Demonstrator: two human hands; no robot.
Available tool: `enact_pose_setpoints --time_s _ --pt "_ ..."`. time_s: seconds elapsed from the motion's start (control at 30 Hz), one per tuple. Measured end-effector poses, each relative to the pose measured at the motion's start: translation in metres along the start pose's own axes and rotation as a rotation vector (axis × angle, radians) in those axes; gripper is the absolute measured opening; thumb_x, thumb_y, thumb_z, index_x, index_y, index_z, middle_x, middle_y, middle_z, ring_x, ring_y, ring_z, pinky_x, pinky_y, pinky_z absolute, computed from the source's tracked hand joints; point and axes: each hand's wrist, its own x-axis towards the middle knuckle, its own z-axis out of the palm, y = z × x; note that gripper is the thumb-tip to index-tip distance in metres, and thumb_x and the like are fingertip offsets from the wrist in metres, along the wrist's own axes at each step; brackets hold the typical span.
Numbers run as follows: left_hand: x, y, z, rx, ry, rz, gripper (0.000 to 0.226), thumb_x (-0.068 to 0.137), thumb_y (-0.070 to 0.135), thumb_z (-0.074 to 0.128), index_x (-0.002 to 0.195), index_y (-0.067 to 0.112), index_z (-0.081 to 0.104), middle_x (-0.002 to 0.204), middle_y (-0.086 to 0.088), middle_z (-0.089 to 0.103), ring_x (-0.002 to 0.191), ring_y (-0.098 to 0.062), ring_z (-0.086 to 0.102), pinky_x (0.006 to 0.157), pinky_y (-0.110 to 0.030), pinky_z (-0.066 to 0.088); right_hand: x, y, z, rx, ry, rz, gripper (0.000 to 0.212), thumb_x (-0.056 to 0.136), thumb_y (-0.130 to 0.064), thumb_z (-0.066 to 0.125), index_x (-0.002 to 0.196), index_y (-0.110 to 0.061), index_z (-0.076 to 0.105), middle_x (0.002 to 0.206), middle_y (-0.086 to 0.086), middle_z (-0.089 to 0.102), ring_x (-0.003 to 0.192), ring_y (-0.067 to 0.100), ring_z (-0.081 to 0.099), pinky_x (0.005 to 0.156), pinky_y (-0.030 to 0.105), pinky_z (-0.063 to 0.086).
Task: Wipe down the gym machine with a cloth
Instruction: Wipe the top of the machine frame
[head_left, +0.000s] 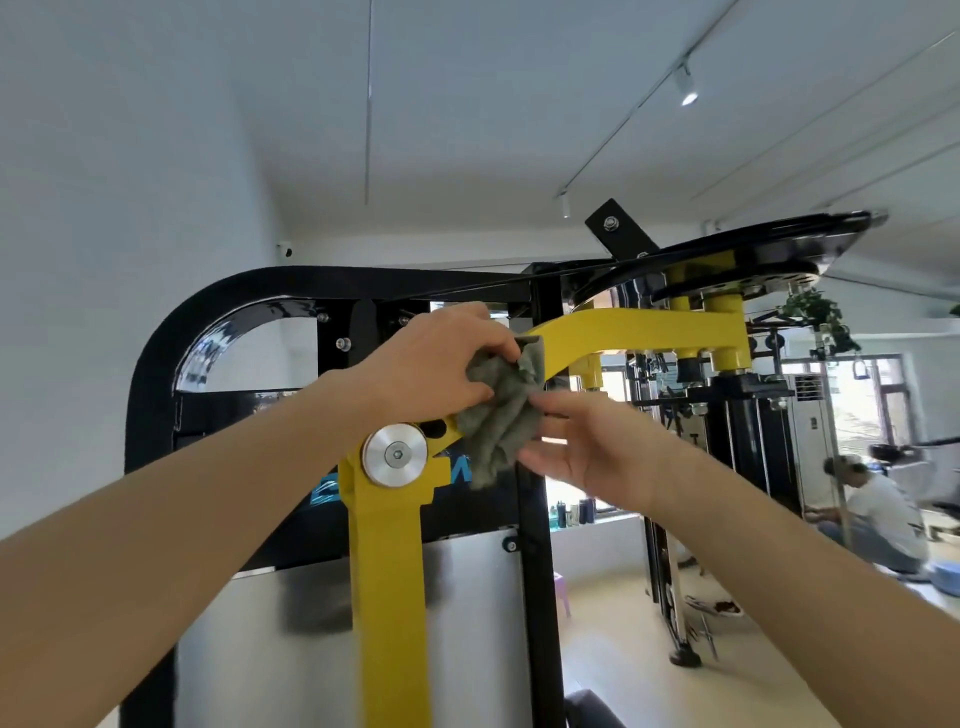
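My left hand (431, 364) reaches up from the lower left and grips the grey-green cloth (501, 415), thumb and curled fingers bunching its upper part against the yellow arm (639, 332) of the gym machine (535, 597). My right hand (587, 447) comes in from the lower right with its palm turned toward me and its fingers nearly straight. It is relaxed and grasps nothing, and only its fingertips touch the cloth's right edge. The cloth sits between my two hands, crumpled into folds, draped over the bend where the yellow arm turns from its upright part to its long horizontal part. The cloth's lower end hangs loose below my left hand, in front of the machine's black post. Just left of the cloth and under my left wrist is the silver pivot disc (395, 454), with a bolt in its centre, set on the yellow arm. Behind my hands curves the black frame (156, 374), rounded at its upper left corner, and a steel panel (467, 623) fills its lower part. The horizontal part of the yellow arm runs right to a black cam plate (779, 244) at the top of the machine. Farther off at the right edge of the room, a person in a white shirt (872, 509) sits low near the floor, and a green plant (821, 312) hangs above them.
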Motion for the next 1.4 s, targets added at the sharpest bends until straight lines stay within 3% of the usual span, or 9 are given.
enact_pose_setpoints --time_s 0.1,0.27,0.4,0.5,0.7,0.8,0.93,1.23,1.4 --pt "-0.005 0.010 0.001 0.041 -0.028 0.036 0.029 0.085 0.022 0.069 0.111 0.036 0.069 0.097 0.021 0.064 0.084 0.001 0.057 0.079 -0.031 0.052 0.002 -0.013 0.002 0.163 0.005 -0.003 0.029 0.093 -0.024 0.067 0.114 -0.004 0.067 0.104 0.017 0.071 0.093 0.031 0.074 0.079 0.037 0.063" --pt "-0.019 0.013 -0.004 -0.184 0.050 -0.045 0.022 0.079 0.025 0.063 0.101 0.030 0.067 0.086 0.020 0.073 0.082 0.003 0.068 0.080 -0.033 0.058 0.009 -0.003 0.001 0.141 0.144 0.017 0.007 0.099 -0.003 0.057 0.101 -0.003 0.064 0.091 0.017 0.075 0.078 0.025 0.075 0.067 0.031 0.063" --pt "-0.031 -0.001 -0.007 -0.012 0.072 -0.106 0.031 0.079 0.035 0.073 0.108 0.040 0.064 0.096 0.022 0.056 0.089 -0.004 0.056 0.078 -0.029 0.048 0.012 0.011 -0.015 0.114 0.355 0.033 0.011 0.098 0.006 0.053 0.100 -0.002 0.060 0.107 0.022 0.065 0.088 0.029 0.068 0.056 0.032 0.063" --pt "-0.041 -0.004 -0.002 -0.009 -0.004 -0.189 0.053 0.073 0.053 0.060 0.126 0.046 0.058 0.114 0.016 0.059 0.099 -0.011 0.059 0.085 -0.039 0.056 0.018 0.021 -0.016 0.169 0.439 0.018 0.019 0.097 0.011 0.049 0.111 0.000 0.057 0.120 0.028 0.059 0.088 0.035 0.067 0.056 0.037 0.063" --pt "-0.052 0.000 0.004 -0.074 0.073 -0.244 0.054 0.079 0.052 0.051 0.132 0.047 0.058 0.114 0.024 0.058 0.101 -0.008 0.061 0.087 -0.041 0.057 0.014 0.021 0.022 0.345 0.086 -0.049 0.018 0.095 0.001 0.049 0.106 -0.003 0.062 0.099 0.018 0.074 0.103 0.035 0.069 0.089 0.050 0.059" --pt "-0.056 -0.001 0.006 -0.091 0.091 -0.271 0.052 0.083 0.053 0.050 0.134 0.047 0.058 0.121 0.018 0.064 0.103 -0.008 0.062 0.088 -0.040 0.056 0.013 0.027 0.027 0.412 0.001 -0.019 0.037 0.096 -0.022 0.052 0.128 -0.005 0.061 0.128 0.023 0.066 0.121 0.043 0.061 0.090 0.059 0.056" --pt "-0.056 0.002 0.005 -0.073 0.094 -0.277 0.051 0.085 0.052 0.052 0.135 0.046 0.057 0.122 0.016 0.065 0.103 -0.010 0.062 0.085 -0.038 0.056 0.016 0.026 0.019 0.499 -0.061 0.022 0.050 0.097 -0.040 0.052 0.131 -0.003 0.058 0.133 0.029 0.060 0.126 0.048 0.054 0.102 0.063 0.045" --pt "-0.038 0.015 0.005 0.281 0.008 -0.214 0.063 0.091 0.053 0.059 0.149 0.041 0.036 0.130 0.011 0.054 0.112 -0.015 0.056 0.082 -0.034 0.047 0.028 0.005 -0.019 0.565 0.001 -0.097 0.064 0.090 -0.049 0.058 0.130 0.000 0.059 0.133 0.030 0.059 0.124 0.050 0.054 0.108 0.064 0.040" --pt "-0.012 0.022 0.013 0.254 0.018 -0.271 0.065 0.087 0.060 0.061 0.145 0.044 0.038 0.129 0.012 0.053 0.113 -0.016 0.054 0.083 -0.036 0.045 0.039 -0.013 -0.051 0.680 0.067 -0.193 0.061 0.088 -0.044 0.062 0.133 -0.004 0.057 0.134 0.028 0.057 0.124 0.050 0.054 0.109 0.063 0.039"
